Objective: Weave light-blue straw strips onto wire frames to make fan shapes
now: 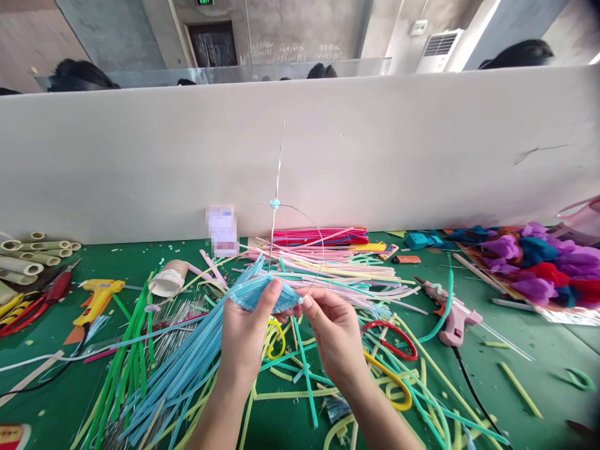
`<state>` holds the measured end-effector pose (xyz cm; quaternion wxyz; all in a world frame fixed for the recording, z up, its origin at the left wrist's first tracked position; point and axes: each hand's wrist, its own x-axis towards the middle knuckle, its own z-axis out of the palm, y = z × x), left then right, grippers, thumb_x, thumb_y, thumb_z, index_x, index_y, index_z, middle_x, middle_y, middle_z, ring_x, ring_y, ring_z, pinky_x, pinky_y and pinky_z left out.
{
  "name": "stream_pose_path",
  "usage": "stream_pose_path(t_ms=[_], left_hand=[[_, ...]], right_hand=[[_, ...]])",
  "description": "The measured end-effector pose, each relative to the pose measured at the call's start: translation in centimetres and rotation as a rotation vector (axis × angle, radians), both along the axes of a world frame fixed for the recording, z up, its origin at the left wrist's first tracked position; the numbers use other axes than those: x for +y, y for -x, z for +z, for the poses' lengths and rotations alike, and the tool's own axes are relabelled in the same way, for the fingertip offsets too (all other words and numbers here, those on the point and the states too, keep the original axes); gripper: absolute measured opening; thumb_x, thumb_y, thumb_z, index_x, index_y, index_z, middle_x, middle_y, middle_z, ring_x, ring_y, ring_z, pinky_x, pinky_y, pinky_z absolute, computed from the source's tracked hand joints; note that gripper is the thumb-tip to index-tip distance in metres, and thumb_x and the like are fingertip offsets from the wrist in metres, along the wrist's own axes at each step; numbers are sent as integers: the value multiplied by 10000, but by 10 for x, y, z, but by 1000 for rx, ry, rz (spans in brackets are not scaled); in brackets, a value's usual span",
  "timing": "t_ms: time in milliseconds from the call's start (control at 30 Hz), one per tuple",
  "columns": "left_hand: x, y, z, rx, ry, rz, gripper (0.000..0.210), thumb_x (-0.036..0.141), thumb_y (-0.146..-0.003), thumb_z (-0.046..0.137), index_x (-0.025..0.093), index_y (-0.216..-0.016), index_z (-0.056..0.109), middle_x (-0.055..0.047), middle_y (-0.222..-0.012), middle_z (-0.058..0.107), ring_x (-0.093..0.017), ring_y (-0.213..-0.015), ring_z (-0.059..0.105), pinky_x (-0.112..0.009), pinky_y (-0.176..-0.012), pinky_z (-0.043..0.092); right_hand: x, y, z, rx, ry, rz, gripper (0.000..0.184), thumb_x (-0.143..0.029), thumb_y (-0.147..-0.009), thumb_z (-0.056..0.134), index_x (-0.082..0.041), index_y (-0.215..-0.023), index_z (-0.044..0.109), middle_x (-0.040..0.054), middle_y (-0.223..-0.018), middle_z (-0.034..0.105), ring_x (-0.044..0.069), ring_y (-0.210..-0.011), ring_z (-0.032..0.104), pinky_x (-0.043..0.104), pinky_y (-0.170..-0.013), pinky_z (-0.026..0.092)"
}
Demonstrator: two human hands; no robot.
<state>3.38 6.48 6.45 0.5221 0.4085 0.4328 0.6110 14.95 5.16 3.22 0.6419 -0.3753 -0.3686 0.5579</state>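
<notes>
My left hand [244, 340] pinches a light-blue petal-like piece made of pipe cleaners [248, 296], thumb on top. At the right tip of this piece, my right hand [338, 334] presses thumb and forefinger together. A thin wire [322, 242] curves up from that fingertip toward a small blue fuzzy knot [275, 204] on a straight, upright metal stem [280, 162]. The stem's lower end passes behind the blue piece, so I cannot tell whether they join. Beneath my left hand lies a bundle of light-blue pipe cleaners [182, 369].
A yellow glue gun [97, 299] and red-handled pliers [44, 305] lie left, near a cardboard roll [167, 279]. Right are a pink glue gun [454, 319] and purple, red and blue fabric flowers [539, 250]. A white partition [140, 169] stands behind; green pipe cleaners [134, 350] are scattered.
</notes>
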Motion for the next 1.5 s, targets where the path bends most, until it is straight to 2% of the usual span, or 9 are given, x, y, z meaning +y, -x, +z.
stream_pose_path(t_ms=[100,233,367,533,833,1067,1267,1400,1500], left_hand=[[-2,-1,1,78,-58,26,235,388,-787,749,162,-736,712,-17,-636,700,-139,-530,634,-209,-467,505],[-3,0,-1,122,-96,-30,221,371,-809,735,153,-843,742,-42,-729,738,-160,-596,675,-219,-502,528],[-1,-1,-4,35,-40,10,294,388,-773,770,152,-947,745,-49,-783,752,-140,-576,659,-205,-481,514],[3,1,-5,-80,26,29,381,406,-724,800,155,-1004,742,-40,-790,750,-128,-555,636,-206,-454,486],[3,1,-5,-68,47,-23,334,386,-717,809,149,-944,745,-26,-737,728,-121,-555,622,-193,-449,481],[2,0,-6,-37,50,-65,338,385,-724,804,142,-948,732,-31,-724,717,-147,-571,647,-209,-453,505],[3,1,-5,-43,64,-60,378,429,-761,766,170,-1026,688,-72,-971,734,-189,-769,700,-206,-499,543],[7,9,-8,-75,94,-26,289,416,-771,763,171,-907,688,-34,-860,717,-164,-732,691,-222,-576,575],[11,15,-10,-153,123,-24,316,430,-769,763,165,-924,688,-38,-846,721,-168,-723,703,-239,-611,586]], right_hand=[[0,2,1,30,23,-10,171,-377,-793,773,-217,-845,745,4,-757,682,137,-696,591,277,-716,495],[-1,3,6,37,37,-6,206,-390,-823,744,-193,-793,694,-9,-703,631,122,-669,568,252,-687,480],[-1,0,9,-1,46,9,223,-409,-820,743,-191,-839,696,0,-724,646,131,-671,575,260,-688,492],[1,-6,10,6,55,121,257,-434,-834,720,-196,-931,728,37,-818,700,154,-724,603,278,-706,498],[-1,-7,12,-10,70,101,235,-408,-800,756,-187,-797,680,13,-720,674,136,-674,575,252,-656,470],[-2,-7,10,-89,38,-6,233,-393,-789,764,-185,-806,661,-4,-752,630,118,-646,527,244,-637,438],[2,-12,4,-65,52,-128,225,-396,-828,731,-186,-827,649,-21,-732,590,104,-650,491,221,-642,403],[7,-19,-1,-64,57,-152,231,-400,-834,725,-187,-826,637,-31,-704,569,103,-656,488,218,-662,391],[8,-20,-1,-91,41,-142,238,-407,-835,719,-187,-816,629,-33,-713,567,99,-654,492,214,-662,396]])
